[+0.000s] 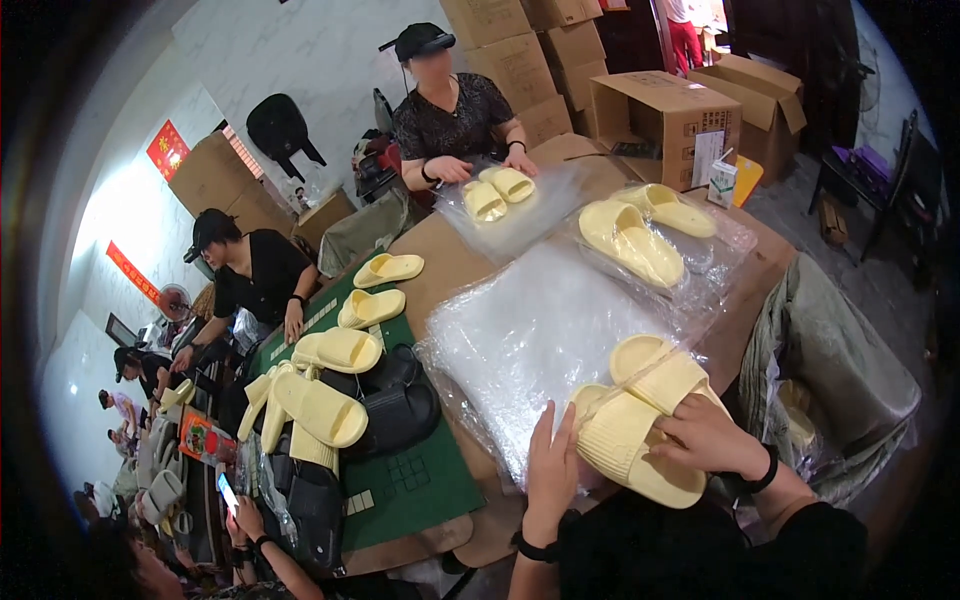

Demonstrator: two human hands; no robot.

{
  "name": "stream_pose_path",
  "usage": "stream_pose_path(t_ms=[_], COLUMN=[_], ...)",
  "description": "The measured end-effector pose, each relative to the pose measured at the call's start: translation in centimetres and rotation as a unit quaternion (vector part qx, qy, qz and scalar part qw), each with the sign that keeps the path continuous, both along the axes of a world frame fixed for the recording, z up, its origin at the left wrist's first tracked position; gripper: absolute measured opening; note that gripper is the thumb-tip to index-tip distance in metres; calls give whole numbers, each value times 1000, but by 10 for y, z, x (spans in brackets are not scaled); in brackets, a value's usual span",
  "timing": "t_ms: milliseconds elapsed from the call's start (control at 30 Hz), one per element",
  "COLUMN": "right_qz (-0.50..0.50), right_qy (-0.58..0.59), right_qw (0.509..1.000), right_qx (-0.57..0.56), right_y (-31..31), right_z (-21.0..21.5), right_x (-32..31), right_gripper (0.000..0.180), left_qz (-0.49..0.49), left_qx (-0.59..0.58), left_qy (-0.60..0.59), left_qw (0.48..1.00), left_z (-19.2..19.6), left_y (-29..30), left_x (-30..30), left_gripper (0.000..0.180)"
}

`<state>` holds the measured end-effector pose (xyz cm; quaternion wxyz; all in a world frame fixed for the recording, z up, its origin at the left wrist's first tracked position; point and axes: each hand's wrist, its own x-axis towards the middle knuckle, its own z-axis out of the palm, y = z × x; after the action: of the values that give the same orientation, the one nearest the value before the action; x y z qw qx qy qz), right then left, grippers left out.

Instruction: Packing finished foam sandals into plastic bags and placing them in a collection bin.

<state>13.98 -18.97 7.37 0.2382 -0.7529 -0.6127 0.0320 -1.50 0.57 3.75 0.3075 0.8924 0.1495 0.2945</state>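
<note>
Slippers in pale yellow, ribbed and moulded point(618, 432), lie as a pair between the person's hands, partly under clear plastic film point(592, 402). Their long axis slants from upper left to lower right, heel ends toward the body. The right hand point(706, 436) is nearer: its bent fingers dip into the near one's foot opening, though whether they are clamped on the strap I cannot tell. The left hand point(552, 462) stands apart from it, fingers stretched and closed on nothing, alongside the pair's left side. Beyond and to the left, a broad, flat stack of clear plastic bags point(525, 325) spreads low over the brown cardboard-covered table point(428, 243); a second wrapped yellow pair point(630, 243) bounds the far side, and a bulky grey-draped shape point(850, 350) crowds the table's right edge
</note>
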Motion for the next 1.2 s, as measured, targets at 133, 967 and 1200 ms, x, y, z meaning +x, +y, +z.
stream_pose_path(t_ms=[133,967,1200], right_qz=[-29,-128,-151], right_qy=[-32,-95,-10], right_qw=[999,983,988], right_qx=[18,88,39], right_y=[10,140,137], right_z=[-4,-32,3], right_x=[-1,46,51], right_gripper=[29,28,38], left_qz=[-19,-297,-36], left_qx=[43,-85,-89], left_qy=[25,2,-125], left_qw=[999,951,988], left_z=[-7,-3,-16], left_y=[-6,-24,-19], left_x=[0,-4,-19], left_gripper=[43,43,39])
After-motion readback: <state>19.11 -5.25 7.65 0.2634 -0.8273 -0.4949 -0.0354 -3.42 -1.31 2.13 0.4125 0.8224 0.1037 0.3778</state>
